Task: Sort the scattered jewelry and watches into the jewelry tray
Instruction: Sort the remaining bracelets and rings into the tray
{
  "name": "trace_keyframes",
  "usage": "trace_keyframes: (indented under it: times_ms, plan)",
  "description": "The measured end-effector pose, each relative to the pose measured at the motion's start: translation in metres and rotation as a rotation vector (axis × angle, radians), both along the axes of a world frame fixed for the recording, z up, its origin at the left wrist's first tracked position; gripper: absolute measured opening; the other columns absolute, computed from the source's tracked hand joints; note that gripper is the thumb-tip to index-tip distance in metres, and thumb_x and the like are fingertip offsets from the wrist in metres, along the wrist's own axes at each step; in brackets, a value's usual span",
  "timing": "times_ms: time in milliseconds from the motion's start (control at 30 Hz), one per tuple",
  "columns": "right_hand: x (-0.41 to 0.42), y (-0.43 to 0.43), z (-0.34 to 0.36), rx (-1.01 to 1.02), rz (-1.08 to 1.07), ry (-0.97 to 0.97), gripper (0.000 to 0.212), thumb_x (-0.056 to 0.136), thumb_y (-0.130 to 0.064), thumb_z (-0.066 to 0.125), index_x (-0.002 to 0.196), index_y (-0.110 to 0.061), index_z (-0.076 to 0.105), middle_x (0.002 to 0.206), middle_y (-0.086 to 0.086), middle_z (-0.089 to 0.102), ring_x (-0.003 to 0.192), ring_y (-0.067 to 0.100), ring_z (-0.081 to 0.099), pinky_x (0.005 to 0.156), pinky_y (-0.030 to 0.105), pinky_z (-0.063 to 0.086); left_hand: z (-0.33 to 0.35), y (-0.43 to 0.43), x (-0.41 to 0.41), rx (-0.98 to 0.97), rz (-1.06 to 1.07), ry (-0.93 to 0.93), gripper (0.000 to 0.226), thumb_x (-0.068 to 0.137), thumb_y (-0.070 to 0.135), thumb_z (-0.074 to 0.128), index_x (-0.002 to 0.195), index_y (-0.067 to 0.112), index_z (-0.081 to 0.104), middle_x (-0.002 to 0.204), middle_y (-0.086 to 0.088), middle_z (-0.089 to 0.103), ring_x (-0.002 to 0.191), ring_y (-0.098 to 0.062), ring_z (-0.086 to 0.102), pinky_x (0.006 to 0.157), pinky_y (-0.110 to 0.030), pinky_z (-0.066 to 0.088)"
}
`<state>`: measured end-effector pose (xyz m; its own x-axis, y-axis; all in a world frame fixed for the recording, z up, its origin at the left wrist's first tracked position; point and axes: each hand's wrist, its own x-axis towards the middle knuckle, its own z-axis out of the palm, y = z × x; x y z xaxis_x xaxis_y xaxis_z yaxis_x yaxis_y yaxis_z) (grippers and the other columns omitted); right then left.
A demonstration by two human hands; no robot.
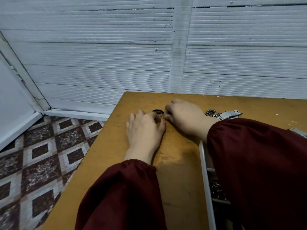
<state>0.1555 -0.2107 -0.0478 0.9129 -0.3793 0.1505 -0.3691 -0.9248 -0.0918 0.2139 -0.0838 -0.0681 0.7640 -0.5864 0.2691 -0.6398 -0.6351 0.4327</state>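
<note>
The table [179, 180] bears everything. At its four o'clock stands one jewelry tray [204, 165], mostly hidden under the right sleeve; some chain already lies in a compartment, how much I cannot tell.

Two hands work side by side at the table's eleven o'clock. The left hand [144, 130] lies low on the wood, thumb and forefinger bent in. The right hand [184, 117] has its fingers [167, 109] curled tight. Both appear to pinch one small gold piece [161, 118] between them, a fine loop with some dangling bit; its exact form is too small to tell.

Two watches show: one steel watch [230, 113] at two o'clock from the right hand, and a second watch [298, 131] at the frame's right edge, only partly in view. These look the heaviest things here, smooth and rigid in the links, so best taken across the band.

One chain heap [210, 112] touches the steel watch at its nine o'clock. I cannot count the strands. It should be limp and apt to tangle, so lift it gathered rather than by one end.

One black piece [157, 111] lies at twelve o'clock from the left hand.

The gold piece is likely featherlight, thin and easily bent, so a fingertip pinch on the loop suits it.
</note>
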Motion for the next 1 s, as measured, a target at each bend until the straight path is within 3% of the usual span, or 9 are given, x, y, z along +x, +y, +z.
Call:
trace_keyframes:
  times_ms: [167,267,400,567,667,800,867,1000]
  plan:
    - [-0.006,0.001,0.002,0.131,-0.032,-0.034,0.021,0.098,-0.032,0.043,0.096,-0.015,0.055,0.095,0.004,0.045,0.093,0.029,0.054,0.075,0.032,0.039,-0.001,-0.003,-0.002,-0.016,-0.017,0.013,0.026,0.088,0.043,0.056,0.107,0.028,0.065,0.11,-0.004,0.054,0.108,-0.026,0.04,0.092,-0.035,0.033]
    - [-0.008,0.001,0.005,0.237,-0.055,-0.09,0.022,0.094,-0.026,0.047,0.087,-0.007,0.056,0.092,0.01,0.055,0.086,0.028,0.054,0.072,0.033,0.04,-0.001,-0.004,-0.002,-0.024,-0.027,0.022,0.027,0.088,0.045,0.058,0.106,0.025,0.066,0.11,-0.005,0.052,0.109,-0.027,0.039,0.093,-0.035,0.033]
    - [-0.013,0.001,0.011,0.37,-0.073,-0.123,0.026,0.092,-0.02,0.052,0.085,0.004,0.061,0.078,0.016,0.06,0.074,0.028,0.051,0.062,0.037,0.028,0.001,-0.004,-0.001,-0.033,-0.025,0.071,0.031,0.086,0.05,0.06,0.106,0.027,0.066,0.112,-0.004,0.052,0.112,-0.026,0.039,0.094,-0.038,0.035]
    - [-0.016,-0.002,0.013,0.476,-0.14,-0.126,0.023,0.093,-0.023,0.051,0.078,-0.008,0.058,0.067,0.003,0.052,0.074,0.023,0.047,0.059,0.034,0.029,0.002,-0.005,-0.003,-0.036,-0.004,0.095,0.025,0.086,0.047,0.061,0.104,0.031,0.066,0.115,-0.002,0.051,0.114,-0.026,0.039,0.094,-0.038,0.033]
    - [-0.015,-0.008,0.011,0.524,-0.165,-0.13,0.024,0.093,-0.024,0.052,0.077,-0.007,0.059,0.071,0.007,0.054,0.075,0.023,0.049,0.061,0.03,0.032,0.002,-0.006,-0.005,-0.012,0.004,0.1,0.023,0.086,0.045,0.059,0.104,0.031,0.064,0.118,0.0,0.05,0.116,-0.025,0.037,0.093,-0.038,0.03]
    - [-0.015,-0.014,0.01,0.649,-0.165,-0.105,0.023,0.092,-0.022,0.054,0.079,-0.005,0.063,0.06,0.002,0.047,0.059,0.016,0.041,0.053,0.028,0.03,0.003,-0.006,-0.006,0.01,0.002,0.108,0.024,0.085,0.044,0.059,0.104,0.03,0.063,0.121,0.0,0.049,0.118,-0.024,0.035,0.095,-0.037,0.028]
    - [-0.016,-0.016,0.01,0.706,-0.168,-0.1,0.021,0.092,-0.021,0.055,0.074,-0.013,0.062,0.058,-0.002,0.046,0.054,0.011,0.039,0.049,0.023,0.028,0.003,-0.006,-0.006,0.021,-0.004,0.066,0.023,0.085,0.044,0.058,0.102,0.03,0.064,0.119,0.0,0.05,0.117,-0.024,0.035,0.094,-0.036,0.028]
    - [-0.017,-0.019,0.009,0.734,-0.163,-0.099,0.016,0.092,-0.021,0.056,0.083,-0.013,0.067,0.061,-0.002,0.047,0.055,0.009,0.039,0.046,0.017,0.029,0.003,-0.006,-0.007,0.074,-0.027,-0.057,0.026,0.087,0.045,0.055,0.103,0.028,0.065,0.118,0.0,0.051,0.114,-0.025,0.035,0.091,-0.037,0.027]
